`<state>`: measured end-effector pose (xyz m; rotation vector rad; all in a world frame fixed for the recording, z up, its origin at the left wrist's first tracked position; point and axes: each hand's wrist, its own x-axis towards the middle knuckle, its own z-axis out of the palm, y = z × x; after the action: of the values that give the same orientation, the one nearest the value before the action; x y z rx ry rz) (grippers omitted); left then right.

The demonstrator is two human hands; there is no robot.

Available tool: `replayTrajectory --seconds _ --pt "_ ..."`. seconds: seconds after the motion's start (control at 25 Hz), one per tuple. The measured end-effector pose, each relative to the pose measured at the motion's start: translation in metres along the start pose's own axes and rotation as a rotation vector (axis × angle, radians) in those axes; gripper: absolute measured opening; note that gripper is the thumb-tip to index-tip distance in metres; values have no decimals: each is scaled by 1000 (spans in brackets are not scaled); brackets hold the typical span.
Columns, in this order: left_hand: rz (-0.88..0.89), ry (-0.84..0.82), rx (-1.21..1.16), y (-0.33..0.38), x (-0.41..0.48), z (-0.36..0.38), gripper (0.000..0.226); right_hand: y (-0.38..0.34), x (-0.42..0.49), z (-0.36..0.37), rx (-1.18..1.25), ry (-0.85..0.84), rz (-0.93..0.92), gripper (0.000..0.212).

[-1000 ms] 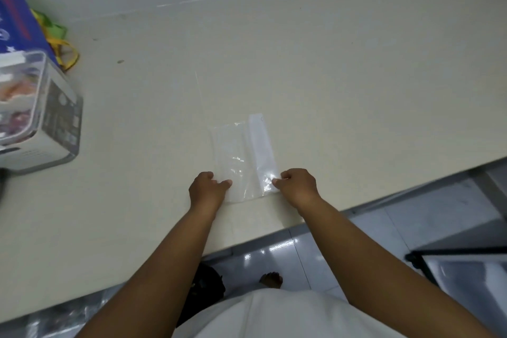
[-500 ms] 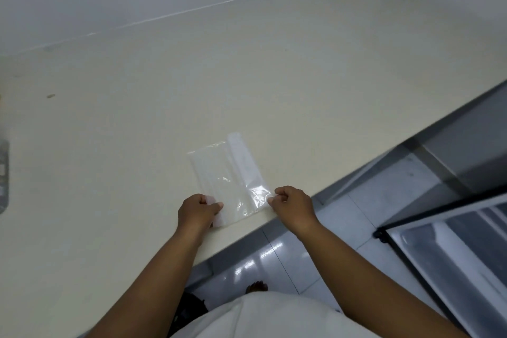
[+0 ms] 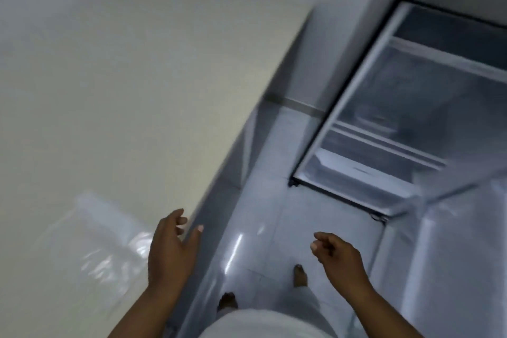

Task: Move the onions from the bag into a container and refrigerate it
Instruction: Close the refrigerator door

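- One cream countertop [image 3: 131, 96] is seen at left.
- One open fridge [image 3: 397, 129] is seen at right.
- One clear plastic bag [image 3: 93, 250] is laid flat, empty, on the countertop.
- Two hands are held empty: left hand [image 3: 171, 252] with fingers spread, right hand [image 3: 338, 258] with fingers loosely curled.

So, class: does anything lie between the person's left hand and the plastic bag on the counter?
Nothing visible does. The left hand hovers open at the counter edge, right beside the empty-looking plastic bag.

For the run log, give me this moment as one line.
left hand: open, empty | right hand: open, empty | bag: flat on counter | fridge: open
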<state>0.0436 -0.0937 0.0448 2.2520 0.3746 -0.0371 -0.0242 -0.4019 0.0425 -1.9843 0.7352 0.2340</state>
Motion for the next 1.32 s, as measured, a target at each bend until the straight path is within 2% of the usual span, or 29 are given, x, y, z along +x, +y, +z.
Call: replayTrajectory --seconds 0.2,0.32,0.4,0.48,0.6,0.72,0.88,1.04,1.2,1.32 --pt "363 -567 9 108 -31 123 47 86 -66 -87 207 498 142 19" --pt "670 -861 40 190 -84 180 56 139 -119 -119 351 844 265 23" --pt "888 -1029 57 246 -126 205 61 161 -151 -138 345 1097 369 18" --pt "1129 -1116 54 300 -173 221 63 174 -182 -163 329 1349 429 13" --pt "1548 -1103 -61 368 -247 223 66 183 -216 -210 370 1619 410 33" --pt "1971 -1018 -245 404 -313 225 69 185 -235 -247 398 1642 274 48" --pt "2216 -1001 -146 411 -366 233 80 173 -226 -252 343 1535 103 66" --pt "2214 -980 -2 398 -374 241 79 162 -214 -234 324 1532 62 76" --pt "2135 -958 -54 384 -349 233 75 159 -209 -216 213 1493 -23 77" --pt "2032 -917 -100 373 -320 220 72 151 -198 -201 126 1395 -63 75"
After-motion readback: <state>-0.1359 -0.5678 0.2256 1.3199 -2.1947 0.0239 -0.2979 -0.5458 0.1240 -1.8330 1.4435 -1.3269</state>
